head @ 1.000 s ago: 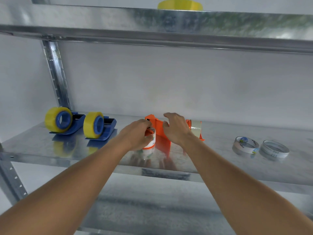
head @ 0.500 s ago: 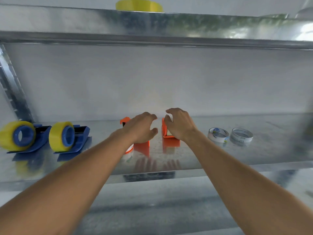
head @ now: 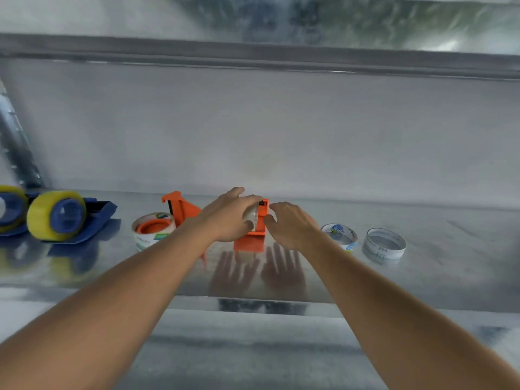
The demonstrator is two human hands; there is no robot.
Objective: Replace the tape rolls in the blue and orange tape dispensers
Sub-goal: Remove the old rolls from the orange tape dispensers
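Two orange tape dispensers stand on the metal shelf [head: 422, 277]. The left orange dispenser [head: 180, 209] has a clear tape roll with an orange hub [head: 153, 229] lying flat at its base. My left hand [head: 228, 218] is closed over a clear tape roll [head: 253, 216] on the right orange dispenser [head: 257, 226]. My right hand [head: 292, 225] hovers at that dispenser's right side, fingers apart, thumb close to it. Two blue dispensers [head: 92, 218] with yellow tape rolls [head: 49, 215] stand at far left; one is cut off by the frame edge.
Two thin, nearly used-up tape rings [head: 339, 235] [head: 384, 244] lie flat right of my right hand. An upper shelf [head: 253, 52] hangs overhead, and a metal upright [head: 17, 153] stands at far left. The shelf's front edge [head: 253, 302] is under my forearms.
The view has shifted and dropped. My left hand has left the left orange dispenser's roll, which now shows uncovered, and closed on the roll at the right orange dispenser. My right hand has moved right.
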